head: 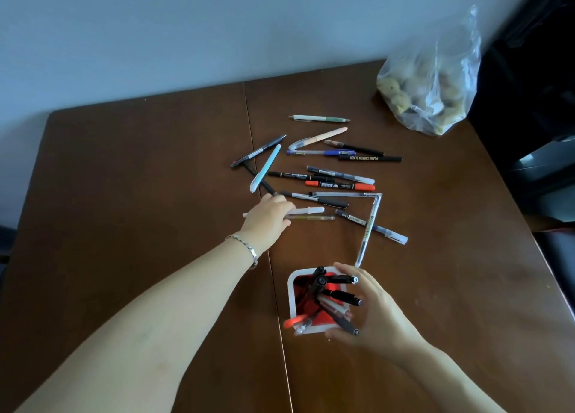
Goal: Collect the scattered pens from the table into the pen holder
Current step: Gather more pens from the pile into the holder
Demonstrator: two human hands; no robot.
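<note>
Several pens lie scattered across the middle of the brown table (pixel 140 179), among them an orange-capped marker (pixel 340 185), a light blue pen (pixel 265 167) and a clear pen (pixel 368 229). My left hand (pixel 267 218) reaches forward with its fingers closed around a white pen (pixel 306 210); a pale gold pen (pixel 311 218) lies right beside it. Near me stands the pen holder (pixel 292 297), white-rimmed and red inside, with several pens in it. My right hand (pixel 373 310) wraps around the holder's right side.
A clear plastic bag (pixel 431 79) of round yellowish items sits at the table's far right corner. A seam runs down the middle of the tabletop. A pale wall rises behind the table, and dark furniture stands off the right edge.
</note>
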